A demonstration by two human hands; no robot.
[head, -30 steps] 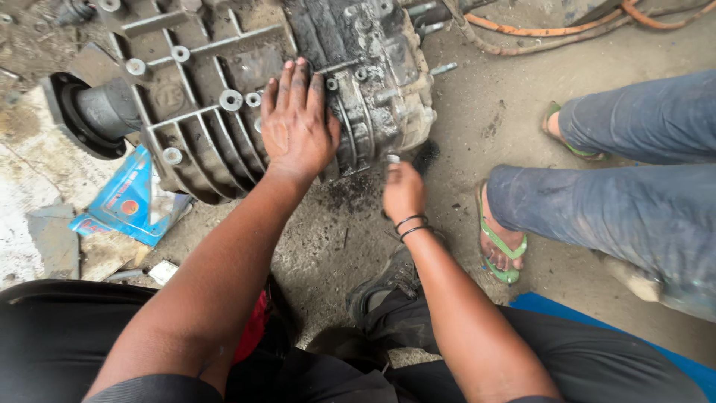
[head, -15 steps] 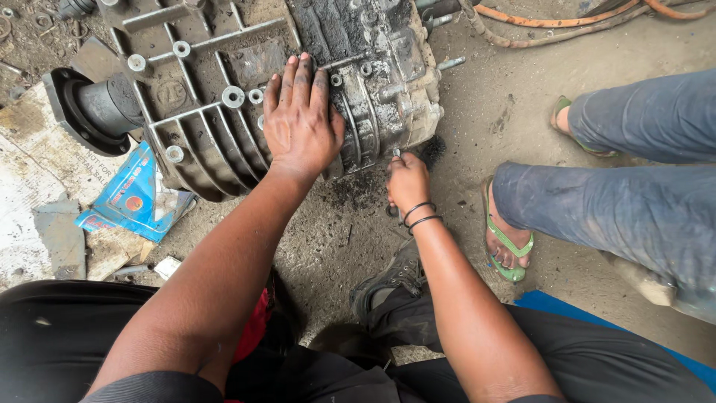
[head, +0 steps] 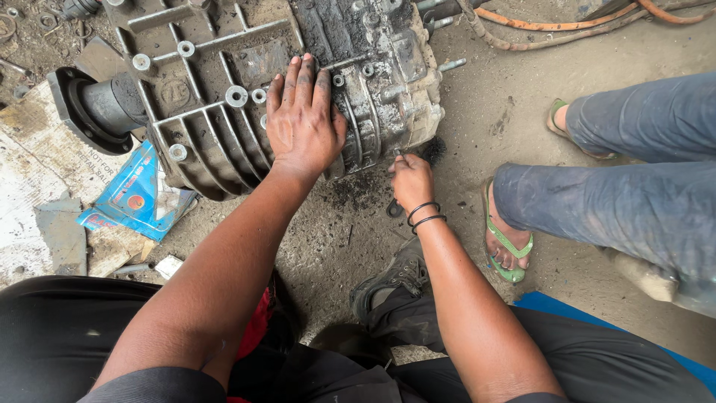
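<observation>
A greasy grey metal gearbox housing point(head: 224, 89) lies on the dirty concrete floor. My left hand point(head: 302, 119) presses flat on its ribbed side, fingers spread. My right hand point(head: 410, 181), with two black bands on the wrist, is closed around a small dark tool point(head: 394, 207) at the housing's lower right edge, where black grease stains the floor. The tool's tip is hidden against the casing.
Another person's legs in dirty jeans point(head: 626, 194) with green sandals point(head: 507, 242) stand at the right. A blue packet point(head: 134, 190) and cardboard point(head: 30, 194) lie at the left. Orange hoses point(head: 552, 22) run along the top. My shoe point(head: 395, 276) is below.
My right hand has shifted slightly up toward the housing's lower edge. The left hand stays flat on the casing.
</observation>
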